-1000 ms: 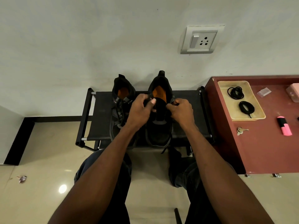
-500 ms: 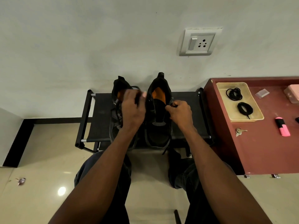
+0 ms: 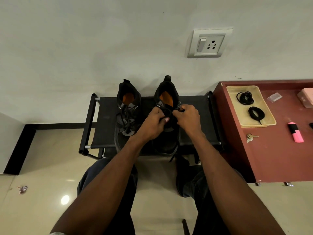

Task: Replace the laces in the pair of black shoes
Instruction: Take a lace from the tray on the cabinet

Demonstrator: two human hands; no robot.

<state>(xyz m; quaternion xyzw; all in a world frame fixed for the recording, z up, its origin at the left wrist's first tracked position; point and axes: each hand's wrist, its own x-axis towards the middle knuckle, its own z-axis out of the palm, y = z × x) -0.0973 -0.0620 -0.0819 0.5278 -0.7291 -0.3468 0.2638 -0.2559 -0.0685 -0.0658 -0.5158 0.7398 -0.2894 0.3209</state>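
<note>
Two black shoes with orange insoles stand side by side on a black rack [image 3: 105, 119], heels toward the wall. The left shoe [image 3: 127, 112] is laced and untouched. Over the tongue of the right shoe [image 3: 166, 99], my left hand [image 3: 152, 124] and my right hand [image 3: 188, 119] both pinch its black lace [image 3: 166, 112] near the top eyelets. A loose lace end [image 3: 172, 156] hangs off the toe. Two coiled black laces [image 3: 245, 98] [image 3: 256, 113] lie in a beige tray [image 3: 267, 123] on the maroon table to the right.
The maroon table [image 3: 271, 158] also holds keys [image 3: 250, 137], a pink highlighter [image 3: 295, 134], a pink box [image 3: 306, 99] and a small clear packet [image 3: 274, 97]. A wall socket [image 3: 209, 43] is above. My knees are below the rack on the tiled floor.
My left hand has come back from the left shoe to the right shoe's tongue and now pinches the lace beside my right hand, which stayed put.
</note>
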